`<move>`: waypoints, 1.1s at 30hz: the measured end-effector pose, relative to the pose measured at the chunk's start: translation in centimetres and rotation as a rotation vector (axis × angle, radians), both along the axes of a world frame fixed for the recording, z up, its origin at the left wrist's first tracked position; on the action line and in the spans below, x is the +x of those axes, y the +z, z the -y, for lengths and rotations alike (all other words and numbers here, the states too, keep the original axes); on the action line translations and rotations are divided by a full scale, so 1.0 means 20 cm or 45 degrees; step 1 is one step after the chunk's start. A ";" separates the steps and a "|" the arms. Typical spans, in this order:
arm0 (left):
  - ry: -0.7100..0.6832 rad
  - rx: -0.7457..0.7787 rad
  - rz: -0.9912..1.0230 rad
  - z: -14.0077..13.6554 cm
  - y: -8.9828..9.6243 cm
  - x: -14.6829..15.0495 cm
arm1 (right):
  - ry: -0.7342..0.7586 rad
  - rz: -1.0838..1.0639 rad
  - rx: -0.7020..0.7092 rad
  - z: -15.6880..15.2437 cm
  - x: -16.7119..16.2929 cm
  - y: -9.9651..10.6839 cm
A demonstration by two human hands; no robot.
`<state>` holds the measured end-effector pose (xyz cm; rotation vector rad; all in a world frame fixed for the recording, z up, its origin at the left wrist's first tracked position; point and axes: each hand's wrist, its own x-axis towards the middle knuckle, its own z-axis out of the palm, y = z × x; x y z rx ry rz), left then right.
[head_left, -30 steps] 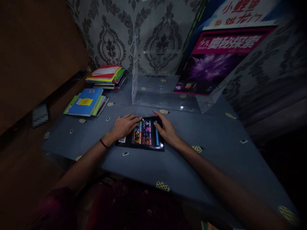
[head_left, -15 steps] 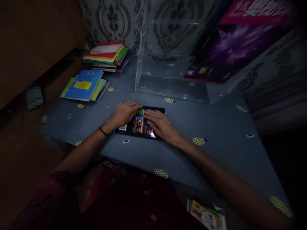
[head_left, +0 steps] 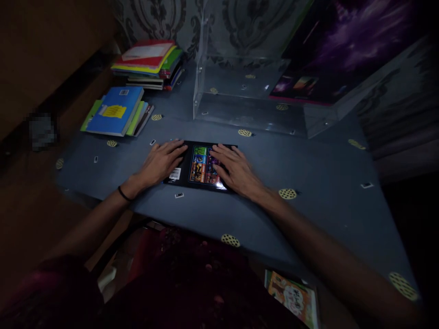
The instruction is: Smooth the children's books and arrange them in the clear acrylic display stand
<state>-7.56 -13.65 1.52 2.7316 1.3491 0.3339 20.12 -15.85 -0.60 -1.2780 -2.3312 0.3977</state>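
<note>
A black book (head_left: 185,171) with a grid of small colourful pictures and a white barcode label lies flat on the table, just in front of me. Across its left end rests my left hand (head_left: 161,161), fingers stretched out and a dark band round the wrist. My right hand (head_left: 236,171) lies over the book's right end, its fingers spread on the cover and partly hiding the pictures. Neither hand is gripping anything.
On the blue patterned tablecloth (head_left: 206,210), a blue book (head_left: 118,121) tops one pile at the left, with a taller book stack (head_left: 144,57) behind. A clear acrylic stand (head_left: 254,112) holds a purple book (head_left: 356,45). Below the front edge shows an orange book (head_left: 291,297).
My left hand has slid left to the book's end, uncovering more of the cover. My right hand has shifted slightly right. The camera view has tilted down a little.
</note>
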 end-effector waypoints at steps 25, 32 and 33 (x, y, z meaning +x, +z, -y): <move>-0.371 -0.020 -0.092 0.16 0.12 -0.02 | 0.333 0.174 0.213 0.16 -0.09 0.03; -0.464 0.030 -0.190 0.17 0.13 0.01 | 0.344 0.270 0.238 0.16 -0.10 0.05; -0.473 0.030 -0.210 0.17 0.13 0.01 | 0.359 0.272 0.238 0.16 -0.10 0.05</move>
